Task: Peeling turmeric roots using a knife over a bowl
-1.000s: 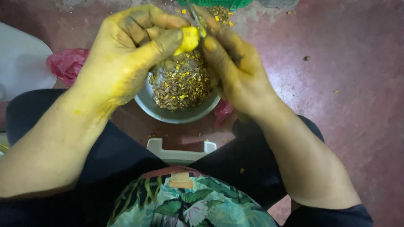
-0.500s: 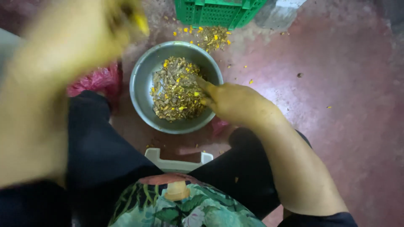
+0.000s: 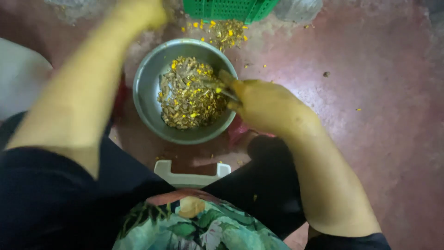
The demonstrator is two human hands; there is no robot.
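Over the metal bowl (image 3: 148, 88), right hand (image 3: 270, 106) curled, perhaps gripping a blade (image 3: 221, 90).

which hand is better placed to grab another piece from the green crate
Left. The left hand is stretched out past the bowl, close to the green crate. The right hand sits by the bowl's rim, gripping a thin tool, probably a small knife.

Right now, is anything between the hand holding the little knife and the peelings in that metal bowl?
Nothing visible: the right hand rests at the rim of the metal bowl, its small knife already over the peelings.
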